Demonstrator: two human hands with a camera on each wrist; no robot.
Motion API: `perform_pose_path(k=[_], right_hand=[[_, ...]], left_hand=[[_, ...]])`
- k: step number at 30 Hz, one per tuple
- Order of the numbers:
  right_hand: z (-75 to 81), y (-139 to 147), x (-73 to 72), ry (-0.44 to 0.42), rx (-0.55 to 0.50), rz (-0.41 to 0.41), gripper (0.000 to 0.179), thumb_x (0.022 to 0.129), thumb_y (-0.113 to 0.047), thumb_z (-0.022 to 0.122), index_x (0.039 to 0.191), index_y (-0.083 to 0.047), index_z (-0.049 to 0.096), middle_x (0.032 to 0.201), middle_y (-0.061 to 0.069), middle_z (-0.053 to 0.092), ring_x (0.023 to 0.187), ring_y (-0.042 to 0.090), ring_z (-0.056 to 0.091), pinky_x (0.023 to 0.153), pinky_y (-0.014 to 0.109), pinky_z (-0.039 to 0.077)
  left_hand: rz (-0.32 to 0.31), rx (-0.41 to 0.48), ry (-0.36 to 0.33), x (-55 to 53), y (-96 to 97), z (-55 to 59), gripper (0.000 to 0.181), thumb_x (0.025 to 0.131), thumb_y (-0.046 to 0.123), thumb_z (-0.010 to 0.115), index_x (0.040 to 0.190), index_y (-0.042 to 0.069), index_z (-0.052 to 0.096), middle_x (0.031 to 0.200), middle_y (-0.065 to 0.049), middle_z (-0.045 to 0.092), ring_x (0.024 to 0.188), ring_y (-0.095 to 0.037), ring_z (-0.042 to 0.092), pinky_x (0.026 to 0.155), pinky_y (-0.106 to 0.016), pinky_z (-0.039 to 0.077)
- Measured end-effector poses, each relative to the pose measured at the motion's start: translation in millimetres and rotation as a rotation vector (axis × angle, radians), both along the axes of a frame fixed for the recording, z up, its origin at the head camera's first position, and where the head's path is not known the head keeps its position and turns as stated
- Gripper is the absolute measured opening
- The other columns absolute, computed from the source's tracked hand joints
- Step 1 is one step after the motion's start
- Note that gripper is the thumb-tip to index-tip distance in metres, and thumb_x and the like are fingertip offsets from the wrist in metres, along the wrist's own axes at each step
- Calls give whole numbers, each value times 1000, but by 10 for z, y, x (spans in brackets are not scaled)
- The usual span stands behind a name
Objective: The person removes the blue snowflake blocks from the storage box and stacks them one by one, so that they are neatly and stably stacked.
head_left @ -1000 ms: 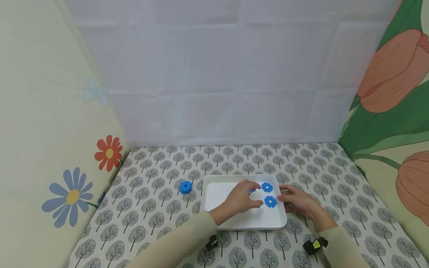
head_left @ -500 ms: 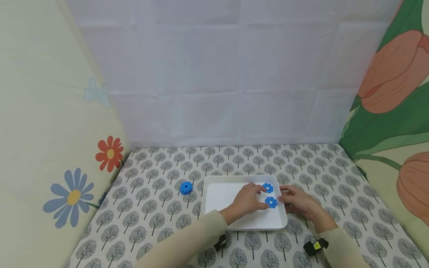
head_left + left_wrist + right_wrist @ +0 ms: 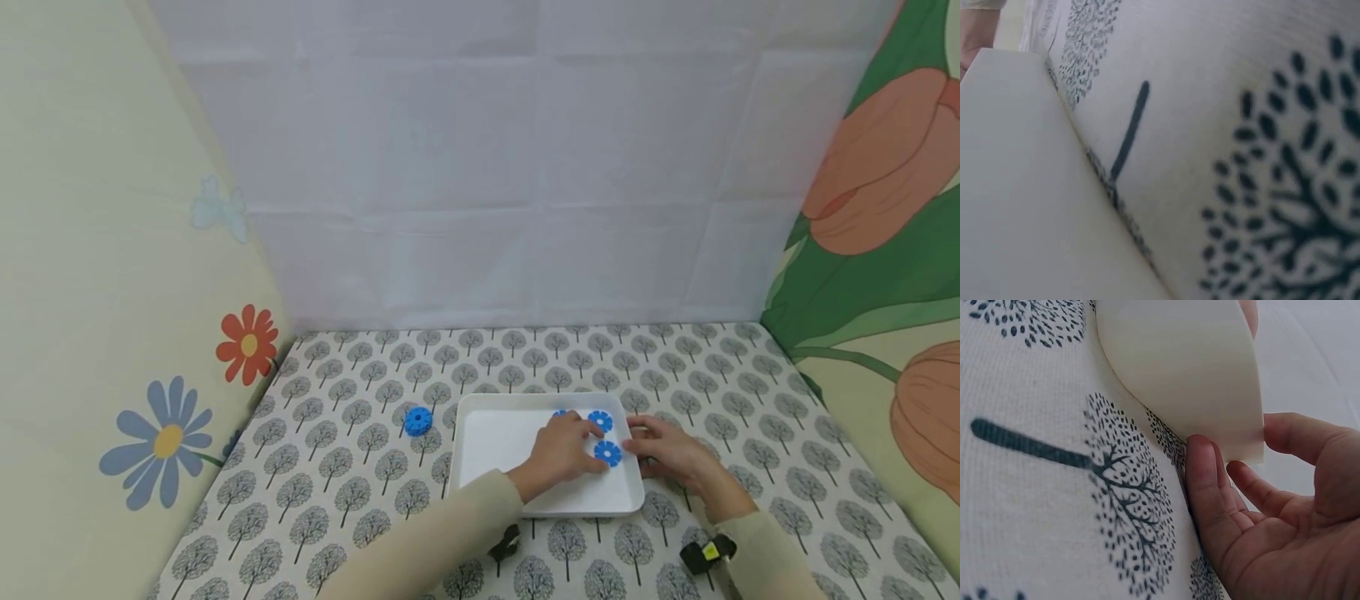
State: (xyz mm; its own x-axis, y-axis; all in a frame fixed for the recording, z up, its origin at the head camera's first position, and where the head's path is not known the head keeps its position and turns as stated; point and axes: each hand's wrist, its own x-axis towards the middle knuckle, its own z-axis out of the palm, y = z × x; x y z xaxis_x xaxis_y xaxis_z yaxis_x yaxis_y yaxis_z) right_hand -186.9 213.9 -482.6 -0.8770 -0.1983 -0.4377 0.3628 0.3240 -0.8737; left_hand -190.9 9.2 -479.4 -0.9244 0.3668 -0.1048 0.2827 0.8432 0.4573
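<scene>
My left hand (image 3: pixel 562 448) reaches into the white tray (image 3: pixel 491 421), thumb and index finger spread and bent around the near side of the blue notched discs. Its index fingertip is at the far disc (image 3: pixel 600 422), and its thumb tip touches the lower left edge of the near disc (image 3: pixel 607 454). Partly hidden behind the knuckles lies another blue disc (image 3: pixel 559 413). At the tray's right end, my right hand (image 3: pixel 667 448) holds the wall; in the right wrist view its fingers (image 3: pixel 1291 434) pinch the tray's rim corner (image 3: pixel 1197 381).
A short stack of blue notched discs (image 3: pixel 418 421) stands left of the tray on the tree-print tablecloth (image 3: pixel 322 467). White cloth (image 3: pixel 450 208) hangs behind the table, with printed panels at both sides.
My left hand has moved right across the tray, its thumb and index finger coming to the two right-hand discs. A disc behind the hand shows again. The right hand stays on the rim.
</scene>
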Motion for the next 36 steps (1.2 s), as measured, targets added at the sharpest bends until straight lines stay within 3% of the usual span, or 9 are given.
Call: perform_pose_path(k=[14, 22, 36], right_hand=[[12, 2, -4, -6, -4, -2, 65, 97, -20, 69, 150, 1, 39, 143, 28, 51, 107, 28, 67, 84, 43, 58], [12, 0, -6, 4, 3, 4, 66, 97, -20, 69, 150, 3, 38, 143, 29, 51, 108, 28, 67, 84, 44, 58], [43, -1, 14, 4, -8, 13, 64, 97, -19, 68, 150, 2, 38, 140, 28, 54, 106, 27, 67, 83, 43, 58]], left_hand=[[-19, -70, 59, -1, 70, -28, 44, 78, 50, 84, 116, 31, 74, 113, 6, 65, 107, -17, 58, 95, -42, 50], [-40, -121, 86, 7, 118, -18, 39, 79, 49, 84, 113, 32, 75, 113, 7, 65, 106, -16, 58, 95, -39, 49], [-58, -106, 24, -44, 131, 29, 38, 79, 46, 85, 109, 26, 73, 101, 9, 62, 95, -10, 56, 96, -31, 47]])
